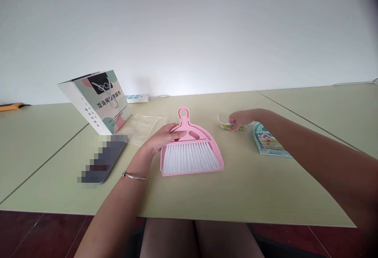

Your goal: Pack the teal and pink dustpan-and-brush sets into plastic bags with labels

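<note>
The left hand point(163, 137) gripped the pink dustpan point(215, 147); to its right, the bent right hand point(237, 119) pinched a printed card point(226, 125).

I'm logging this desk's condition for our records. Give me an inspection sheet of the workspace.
Surface: pale green tabletop, dark seams.
Job's things: pink dustpan with white-bristled brush lying in it; printed card; teal dustpan, partly hidden.
Clutter: paper bag, clear plastic bag, partly pixelated dark object, orange-and-black object at far left.
Hands: left hand holds the pink dustpan; right hand touches the card, grip unclear.
Cables: white cable beside a likely power strip; second cable at far right.
Surroundings: white wall, dark red tiled floor.
</note>
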A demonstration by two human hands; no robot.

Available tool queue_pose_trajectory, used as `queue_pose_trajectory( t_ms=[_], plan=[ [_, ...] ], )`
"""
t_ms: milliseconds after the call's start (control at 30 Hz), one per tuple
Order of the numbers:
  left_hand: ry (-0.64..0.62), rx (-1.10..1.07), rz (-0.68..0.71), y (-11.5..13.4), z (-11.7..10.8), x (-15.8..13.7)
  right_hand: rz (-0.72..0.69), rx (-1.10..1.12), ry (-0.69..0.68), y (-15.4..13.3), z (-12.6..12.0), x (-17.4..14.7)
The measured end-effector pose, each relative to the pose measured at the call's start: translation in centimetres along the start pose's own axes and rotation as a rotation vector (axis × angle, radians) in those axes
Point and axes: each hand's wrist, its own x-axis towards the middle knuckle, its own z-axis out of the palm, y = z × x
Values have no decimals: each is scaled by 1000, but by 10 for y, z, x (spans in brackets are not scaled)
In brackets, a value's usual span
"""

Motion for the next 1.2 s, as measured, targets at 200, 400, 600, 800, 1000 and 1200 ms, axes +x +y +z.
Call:
queue_pose_trajectory(
  t_ms=[200, 400, 600, 800, 1000, 1200],
  plan=[
    [61, -23, -19, 1, 3, 0, -35, 59, 107, 5, 12, -3],
    [91, -9, -18, 0, 2, 0, 20, 35, 125, -3, 8, 1],
    [104, -12, -16, -5, -1, 4, -19, 76, 136, -18, 7, -1],
    [109, -15, -23, -8, -1, 6, -20, 161, 283, -31, 6, -3],
    [107, -24, -37, -9, -1, 6, -182, 423, 507, -59, -18, -45],
    [116, -28, -8, -13, 3, 10, -458, 379, 128, -124, 17, -88]
  ],
)
